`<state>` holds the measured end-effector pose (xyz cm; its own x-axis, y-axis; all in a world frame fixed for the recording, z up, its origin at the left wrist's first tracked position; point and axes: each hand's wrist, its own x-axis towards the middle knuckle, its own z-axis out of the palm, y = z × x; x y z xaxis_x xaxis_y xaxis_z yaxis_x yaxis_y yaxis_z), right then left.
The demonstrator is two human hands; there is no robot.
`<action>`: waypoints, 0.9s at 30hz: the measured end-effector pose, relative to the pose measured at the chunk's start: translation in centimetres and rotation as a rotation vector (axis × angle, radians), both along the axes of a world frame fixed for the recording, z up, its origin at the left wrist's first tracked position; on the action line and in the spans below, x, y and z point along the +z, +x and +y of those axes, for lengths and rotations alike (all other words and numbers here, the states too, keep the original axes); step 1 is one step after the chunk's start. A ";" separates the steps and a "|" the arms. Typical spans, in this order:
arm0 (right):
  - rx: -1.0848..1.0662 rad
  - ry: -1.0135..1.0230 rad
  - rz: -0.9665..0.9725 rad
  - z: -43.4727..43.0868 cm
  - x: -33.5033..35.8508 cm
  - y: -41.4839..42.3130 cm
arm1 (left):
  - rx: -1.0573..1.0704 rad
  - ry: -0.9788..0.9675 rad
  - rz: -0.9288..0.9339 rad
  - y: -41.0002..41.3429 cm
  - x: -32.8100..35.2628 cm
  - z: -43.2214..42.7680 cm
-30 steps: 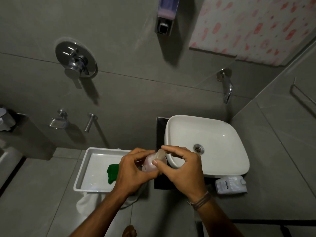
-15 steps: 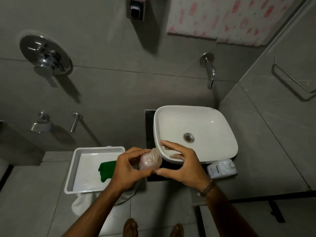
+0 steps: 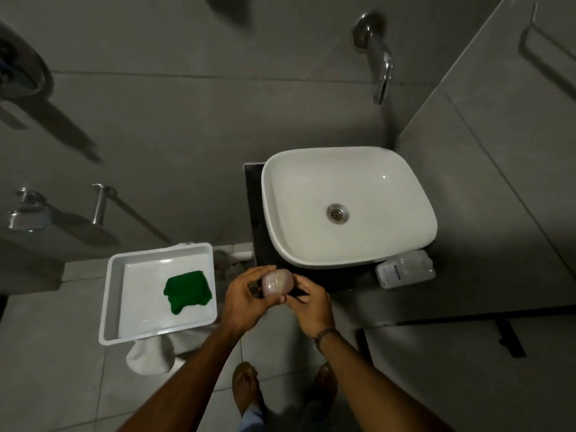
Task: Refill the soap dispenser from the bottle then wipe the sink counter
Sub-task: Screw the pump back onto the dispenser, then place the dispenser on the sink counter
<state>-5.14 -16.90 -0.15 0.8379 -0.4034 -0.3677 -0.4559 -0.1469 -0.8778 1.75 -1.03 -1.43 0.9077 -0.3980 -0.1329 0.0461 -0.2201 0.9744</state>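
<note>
My left hand (image 3: 246,299) grips a small translucent pinkish soap container (image 3: 277,283) in front of the sink counter. My right hand (image 3: 311,304) touches the container from the right, fingers curled against it. A clear refill bottle (image 3: 405,269) with a white label lies on its side on the dark counter (image 3: 254,213), just right of and below the white basin (image 3: 349,207). A green cloth (image 3: 187,289) lies in a white tray (image 3: 112,307) to the left. The wall dispenser is out of frame.
A chrome spout (image 3: 378,63) juts from the wall above the basin. Wall taps (image 3: 99,202) and a valve (image 3: 25,213) sit at left. A white bag (image 3: 152,353) hangs under the tray. My feet (image 3: 246,388) stand on grey floor tiles.
The view has tilted downward, so the wall dispenser has left the frame. Both hands have lowered with the container, and my right hand has closed in against it.
</note>
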 end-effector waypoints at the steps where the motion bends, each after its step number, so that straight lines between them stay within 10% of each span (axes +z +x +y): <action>1: -0.018 0.017 0.001 0.0 -0.5 0.2 | 0.003 0.003 0.004 0.3 -0.4 -0.2; 15: -0.108 0.166 0.000 0.1 -2.2 1.3 | 0.001 0.080 0.005 1.7 -1.0 -1.5; 21: -0.250 0.121 0.129 -3.7 -2.1 -3.6 | 0.309 0.293 -0.178 -6.6 -0.6 0.3; 27: -0.447 -0.044 0.189 -12.4 -1.8 -11.8 | -0.106 0.306 -0.461 -10.8 3.7 -12.0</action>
